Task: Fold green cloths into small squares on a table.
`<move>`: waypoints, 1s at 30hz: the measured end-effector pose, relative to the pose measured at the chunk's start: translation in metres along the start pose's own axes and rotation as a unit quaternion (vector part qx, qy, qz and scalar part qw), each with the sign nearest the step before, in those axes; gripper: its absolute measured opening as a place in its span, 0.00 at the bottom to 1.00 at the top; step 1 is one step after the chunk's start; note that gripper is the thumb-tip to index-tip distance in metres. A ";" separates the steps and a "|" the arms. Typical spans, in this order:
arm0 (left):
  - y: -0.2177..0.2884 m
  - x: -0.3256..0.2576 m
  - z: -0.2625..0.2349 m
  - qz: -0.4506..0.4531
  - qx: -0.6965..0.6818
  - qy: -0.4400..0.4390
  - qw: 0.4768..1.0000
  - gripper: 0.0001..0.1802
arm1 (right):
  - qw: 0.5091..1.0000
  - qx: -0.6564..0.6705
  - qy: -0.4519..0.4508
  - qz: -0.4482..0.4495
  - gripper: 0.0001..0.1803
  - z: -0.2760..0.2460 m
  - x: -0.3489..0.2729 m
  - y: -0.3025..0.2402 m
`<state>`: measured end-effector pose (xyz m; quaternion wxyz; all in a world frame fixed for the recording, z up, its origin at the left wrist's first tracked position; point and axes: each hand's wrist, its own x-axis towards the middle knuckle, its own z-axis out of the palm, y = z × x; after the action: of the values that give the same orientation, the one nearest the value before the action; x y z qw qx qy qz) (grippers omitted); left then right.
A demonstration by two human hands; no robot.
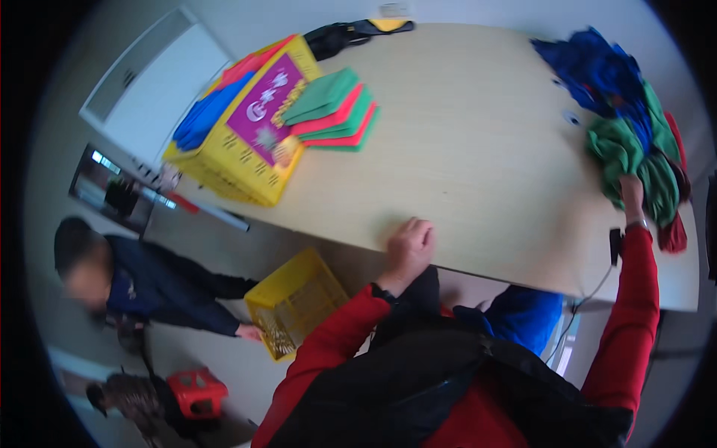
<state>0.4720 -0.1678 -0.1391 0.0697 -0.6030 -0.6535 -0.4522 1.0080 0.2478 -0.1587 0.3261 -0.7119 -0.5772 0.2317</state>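
Observation:
My right hand (632,193) reaches to the far right of the table and closes on a crumpled green cloth (617,149). That cloth belongs to a loose heap with a dark blue cloth (597,71) behind it and a dark red cloth (674,236) hanging toward the near edge. Curled into a fist, my left hand (411,246) rests at the table's front edge with nothing visible in it. Farther left, a stack of folded green and red cloths (336,112) lies beside a yellow basket (246,168) that holds folded blue and red cloths.
The pale wooden table (463,149) spans the view. A black bag-like item (336,39) lies at its back edge. Below on the left, a co-worker (164,280) in dark clothes grips another yellow basket (287,272). A red stool (198,392) and a second person (134,403) are behind.

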 end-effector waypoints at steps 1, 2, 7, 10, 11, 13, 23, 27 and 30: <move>-0.004 -0.006 -0.011 -0.013 0.019 0.016 1.000 0.03 | 0.996 -0.030 0.037 -0.081 0.13 0.017 -0.017 -0.020; -0.007 -0.012 -0.020 -0.016 0.029 0.016 0.999 0.03 | 0.983 -0.058 0.081 -0.156 0.12 0.031 -0.034 -0.039; -0.015 -0.028 -0.043 -0.008 0.015 0.016 1.000 0.04 | 0.959 0.026 -0.003 -0.282 0.05 0.056 -0.129 -0.134; -0.022 -0.040 -0.053 -0.012 0.004 0.016 1.000 0.04 | 0.918 0.027 -0.116 -0.378 0.04 0.083 -0.228 -0.191; -0.025 -0.045 -0.056 -0.016 -0.001 0.008 1.000 0.03 | 0.908 0.012 -0.135 -0.396 0.04 0.091 -0.265 -0.206; -0.027 -0.048 -0.056 -0.017 -0.017 -0.006 1.000 0.03 | 0.900 -0.022 -0.180 -0.396 0.05 0.098 -0.339 -0.232; -0.053 -0.036 -0.014 -0.200 -0.314 -0.090 0.924 0.10 | 0.836 0.096 -0.303 -0.448 0.06 0.183 -0.477 -0.242; -0.030 -0.037 0.011 -0.182 -0.329 -0.119 0.919 0.13 | 0.818 0.116 -0.317 -0.466 0.05 0.184 -0.459 -0.209; -0.020 -0.047 0.016 -0.163 -0.319 -0.127 0.925 0.15 | 0.831 0.151 -0.311 -0.435 0.05 0.174 -0.437 -0.191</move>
<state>0.4749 -0.1888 -0.1881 -0.2852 -0.5307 -0.5673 -0.5614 0.6582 -0.1198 -0.1578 0.3000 -0.2195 -0.8562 0.3588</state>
